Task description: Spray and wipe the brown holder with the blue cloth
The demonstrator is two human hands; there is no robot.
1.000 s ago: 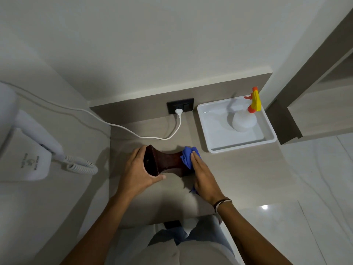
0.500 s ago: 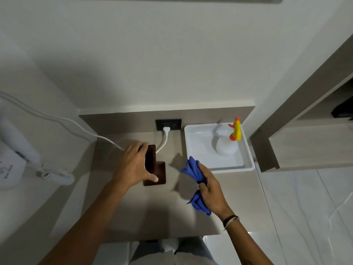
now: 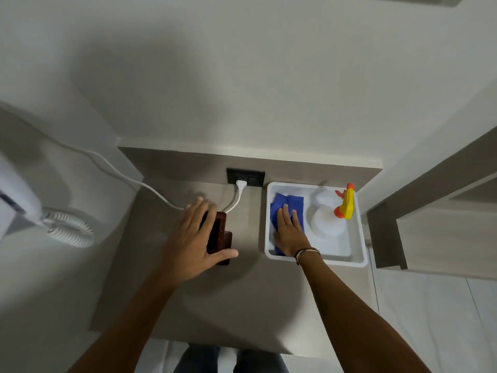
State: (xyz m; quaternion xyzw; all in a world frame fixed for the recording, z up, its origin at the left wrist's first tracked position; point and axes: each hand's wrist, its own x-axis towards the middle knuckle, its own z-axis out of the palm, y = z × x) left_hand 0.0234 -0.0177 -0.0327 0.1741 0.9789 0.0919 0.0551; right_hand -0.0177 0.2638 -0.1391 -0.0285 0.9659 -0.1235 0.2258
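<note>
The brown holder (image 3: pixel 219 232) stands upright on the beige counter (image 3: pixel 215 305), left of the white tray (image 3: pixel 360 238). My left hand (image 3: pixel 193 243) lies over its left side with fingers spread and thumb stretched out, not closed around it. The blue cloth (image 3: pixel 291 204) lies inside the tray's left half. My right hand (image 3: pixel 289 232) rests flat on the cloth, fingers extended. The white spray bottle (image 3: pixel 326 224) with a yellow and orange nozzle stands in the tray's right half, next to the cloth.
A black wall socket (image 3: pixel 245 177) holds a white plug whose cord (image 3: pixel 121 170) runs left behind the holder to a wall-mounted hair dryer (image 3: pixel 16 200) with a coiled cable (image 3: pixel 70 230). A wooden shelf unit (image 3: pixel 430 224) borders the counter on the right.
My right hand carried the blue cloth from the holder to the tray and laid it flat there. My left hand set the holder upright on the counter and spread its fingers.
</note>
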